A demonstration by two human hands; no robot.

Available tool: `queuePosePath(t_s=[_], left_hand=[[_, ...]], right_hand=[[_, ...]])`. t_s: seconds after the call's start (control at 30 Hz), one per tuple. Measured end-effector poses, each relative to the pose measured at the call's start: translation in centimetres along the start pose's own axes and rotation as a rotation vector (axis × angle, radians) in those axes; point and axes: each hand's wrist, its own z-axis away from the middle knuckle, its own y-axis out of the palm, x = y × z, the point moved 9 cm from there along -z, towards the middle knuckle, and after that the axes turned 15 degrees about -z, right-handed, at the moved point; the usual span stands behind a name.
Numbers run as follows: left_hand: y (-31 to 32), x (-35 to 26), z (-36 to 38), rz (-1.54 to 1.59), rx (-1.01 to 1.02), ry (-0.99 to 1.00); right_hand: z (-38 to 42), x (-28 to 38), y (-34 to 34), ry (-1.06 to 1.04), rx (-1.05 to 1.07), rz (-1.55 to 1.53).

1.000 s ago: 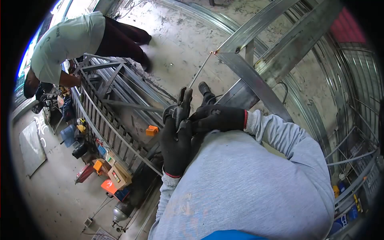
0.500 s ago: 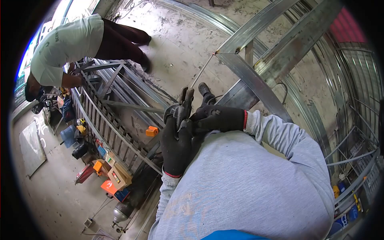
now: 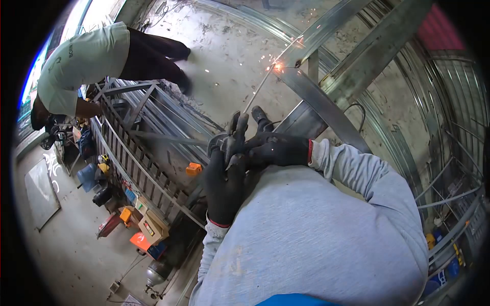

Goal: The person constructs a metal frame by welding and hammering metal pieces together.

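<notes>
My left hand (image 3: 223,189), in a black glove, is wrapped round a welding electrode holder (image 3: 239,130) in front of my chest. My right hand (image 3: 279,151), also gloved, is closed against the holder from the other side; its fingertips are partly hidden. From the jaws a thin welding rod (image 3: 262,87) slants up to a corner of the steel frame (image 3: 311,84). Bright sparks (image 3: 278,66) burst where the rod's tip meets the metal. A dark round part (image 3: 217,143) sits beside the holder at my left fingers.
A co-worker (image 3: 84,69) bends over a slatted steel piece (image 3: 138,166) at the left. Boxes, an orange tool case (image 3: 141,240) and a gas cylinder (image 3: 158,271) stand along it. Long metal profiles (image 3: 398,153) lie on the floor at right.
Sparks and a glow have appeared at the rod's tip, where there were none. Both hands and the holder have barely shifted.
</notes>
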Motion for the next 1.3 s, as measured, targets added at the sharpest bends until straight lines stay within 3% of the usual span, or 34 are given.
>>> queuePosePath(t_s=[0.07,0.2,0.3,0.37,0.4,0.6,0.8,0.9,0.93,0.97,1.07,1.13,1.17,1.2,1.27,1.3], left_hand=[[-0.3,-1.0,-0.2,-0.041,-0.034,0.034],[-0.3,-2.1,-0.5,-0.027,-0.068,0.074],[-0.2,-2.4,-0.5,-0.002,-0.038,0.052],[-0.2,-2.3,-0.5,-0.005,-0.032,0.053],[-0.1,-2.2,-0.5,-0.007,-0.027,0.052],[0.0,-2.1,-0.9,-0.021,-0.051,0.093],[0.1,-1.5,-0.9,-0.051,-0.016,0.070],[0.0,-1.9,-0.9,0.005,-0.079,0.126],[-0.1,-1.9,-0.8,0.006,-0.080,0.126],[0.1,-1.6,-0.7,-0.002,-0.030,0.070],[0.4,-0.9,-0.6,-0.076,0.012,0.024],[-0.1,-3.0,-0.4,0.015,-0.049,0.020],[-0.5,-2.3,-0.8,0.063,-0.130,0.330],[0.1,1.4,0.4,0.269,-0.068,0.115],[-0.3,3.9,0.3,0.449,-0.223,0.097],[-0.6,4.6,-0.2,0.481,-0.214,0.083]], right_hand=[[0.1,-0.7,0.3,0.193,-0.022,-0.209],[0.3,-1.3,0.2,0.224,-0.032,-0.250],[0.2,-0.6,-0.1,0.032,-0.014,-0.103],[0.4,1.3,0.5,-0.166,0.079,0.285],[0.4,1.2,0.5,-0.167,0.079,0.286],[0.3,-0.1,0.0,-0.011,-0.017,-0.076],[0.1,0.0,0.1,-0.004,-0.008,-0.095],[0.0,0.1,0.6,0.168,-0.083,-0.390],[-0.2,0.7,0.5,0.026,0.057,-0.207],[-0.2,0.9,0.3,0.004,0.038,-0.205],[0.5,0.4,-0.2,0.149,-0.096,-0.259],[1.5,5.4,2.0,-0.374,0.064,0.604],[0.8,3.8,1.3,-0.317,0.123,0.508],[0.2,2.2,0.6,-0.256,0.175,0.414],[1.2,4.3,1.1,-0.387,0.131,0.510],[0.6,3.0,0.6,-0.288,0.108,0.296]])
